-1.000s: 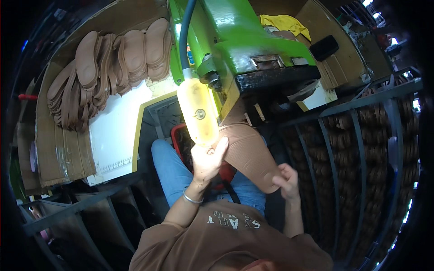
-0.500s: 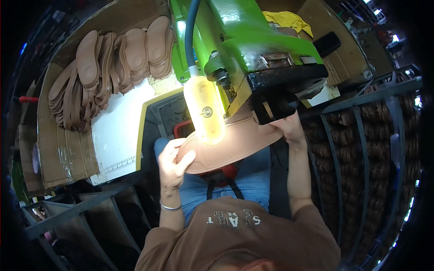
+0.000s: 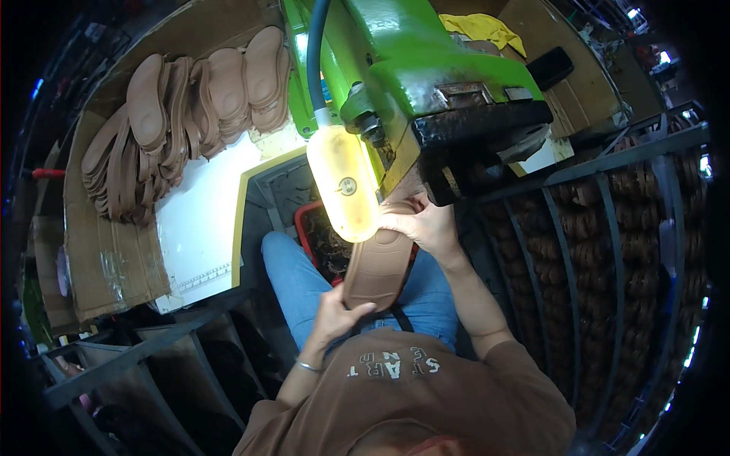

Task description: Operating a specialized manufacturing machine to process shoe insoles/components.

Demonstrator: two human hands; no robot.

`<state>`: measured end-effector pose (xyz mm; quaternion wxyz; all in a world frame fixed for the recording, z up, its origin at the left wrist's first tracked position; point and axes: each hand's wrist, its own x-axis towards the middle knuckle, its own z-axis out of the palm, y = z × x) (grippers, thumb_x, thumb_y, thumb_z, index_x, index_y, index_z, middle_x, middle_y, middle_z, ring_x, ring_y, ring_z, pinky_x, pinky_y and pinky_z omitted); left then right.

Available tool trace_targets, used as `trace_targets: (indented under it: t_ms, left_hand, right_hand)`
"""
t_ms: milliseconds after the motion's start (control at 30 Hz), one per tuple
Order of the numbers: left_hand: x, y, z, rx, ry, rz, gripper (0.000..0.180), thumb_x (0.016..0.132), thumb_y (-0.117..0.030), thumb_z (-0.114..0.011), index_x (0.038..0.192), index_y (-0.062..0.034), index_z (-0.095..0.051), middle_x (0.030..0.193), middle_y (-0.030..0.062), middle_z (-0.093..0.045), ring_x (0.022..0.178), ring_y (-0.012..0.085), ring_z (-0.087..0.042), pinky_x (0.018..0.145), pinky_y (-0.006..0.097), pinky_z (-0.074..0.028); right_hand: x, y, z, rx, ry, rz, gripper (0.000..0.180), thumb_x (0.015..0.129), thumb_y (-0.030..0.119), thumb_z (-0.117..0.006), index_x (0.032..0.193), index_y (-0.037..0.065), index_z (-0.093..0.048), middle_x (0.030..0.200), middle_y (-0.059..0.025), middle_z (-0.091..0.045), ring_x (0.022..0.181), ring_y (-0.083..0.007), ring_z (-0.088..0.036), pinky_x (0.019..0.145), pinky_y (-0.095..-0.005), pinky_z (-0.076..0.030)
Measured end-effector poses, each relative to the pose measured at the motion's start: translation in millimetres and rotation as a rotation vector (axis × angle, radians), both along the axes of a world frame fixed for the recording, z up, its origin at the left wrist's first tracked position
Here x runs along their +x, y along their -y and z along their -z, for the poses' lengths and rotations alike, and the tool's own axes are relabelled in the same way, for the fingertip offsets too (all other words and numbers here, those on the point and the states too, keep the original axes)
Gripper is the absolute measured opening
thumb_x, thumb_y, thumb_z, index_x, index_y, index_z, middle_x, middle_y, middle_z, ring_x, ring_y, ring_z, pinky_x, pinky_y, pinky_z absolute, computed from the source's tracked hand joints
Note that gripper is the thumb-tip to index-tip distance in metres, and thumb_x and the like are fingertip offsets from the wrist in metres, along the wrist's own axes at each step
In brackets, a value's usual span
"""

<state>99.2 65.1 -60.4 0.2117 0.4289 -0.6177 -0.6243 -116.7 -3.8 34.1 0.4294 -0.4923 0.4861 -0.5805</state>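
Note:
A brown shoe sole [image 3: 378, 275] is held lengthwise between my two hands over my lap, below the glowing lamp [image 3: 334, 156]. The fingers of my left hand [image 3: 336, 313] wrap round its near end, with the thumb lying on the face. My right hand [image 3: 430, 229] pinches the far end, close under the black working head [image 3: 475, 137] of a green machine [image 3: 426, 57]. The lamp covers part of the sole's far left edge, and the machine head hides what lies behind the right fingers.
At the left, a cardboard box [image 3: 114, 258] holds several stacked soles [image 3: 148, 99] beside a white tabletop [image 3: 201, 201]. A red bin [image 3: 304, 228] with scraps sits between my knees. Racks [image 3: 608, 228] packed with brown pieces stand right. A yellow cloth [image 3: 487, 32] lies at the back.
The sole has turned from lying crosswise to pointing lengthwise, with its other face up. My left hand has moved right and nearer; my right hand has moved left.

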Motion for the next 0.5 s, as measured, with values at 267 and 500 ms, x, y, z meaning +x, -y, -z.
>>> trace_targets:
  t_ms: [267,500]
  left_hand:
    - [-22.5,83.6,-10.5,0.015,-0.243,0.140,0.044,0.072,-0.011,-0.075,0.110,0.0000,-0.057,0.094,0.0088,-0.065,0.082,0.0123,-0.063,0.070,0.027,-0.051]
    - [-30.9,299.0,-30.4,-0.894,0.360,-0.762,0.040,0.080,-0.025,-0.065,0.110,-0.0002,-0.056,0.105,0.0214,-0.059,0.100,0.0362,-0.053,0.090,0.043,-0.039]
  right_hand:
    - [-63.3,-41.1,-27.0,0.107,-0.370,0.312,0.039,0.069,0.006,-0.075,0.101,0.002,-0.054,0.076,-0.0024,-0.058,0.066,-0.0115,-0.057,0.063,-0.0220,-0.047]
    - [-132.3,-40.9,-24.7,-0.042,0.256,0.850,0.032,0.089,0.021,-0.057,0.112,0.001,-0.048,0.090,-0.0109,-0.059,0.066,-0.0175,-0.062,0.046,-0.0264,-0.052]
